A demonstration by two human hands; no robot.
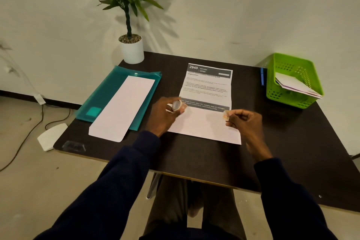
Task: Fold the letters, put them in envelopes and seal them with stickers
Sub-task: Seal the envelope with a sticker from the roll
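Dark brown table (292, 142) takes up most of the view, pushed up against a pale wall. On its left side lies a teal plastic folder (101, 95) with a snap button, and a long white paper stack (124, 107) sits diagonally on top of it, hanging off the near edge of the folder. The printed letter (208, 85) is flat in the middle of the table, black header at the far end. Its near part is covered by a blank white piece (202, 124); envelope or folded flap, can't tell which. A green plastic basket (288, 99) sits at the far right with a few envelopes (292, 84) leaning inside. A potted plant (132, 50) stands at the back left corner. Both hands hover over the blank white piece. The left hand (165, 115) has its fingers curled round a little sticker roll (176, 105), while the right hand (245, 121) pinches a single small sticker (225, 115) between thumb and fingertips, just above the paper. A blue pen (262, 77) lies just left of the basket.
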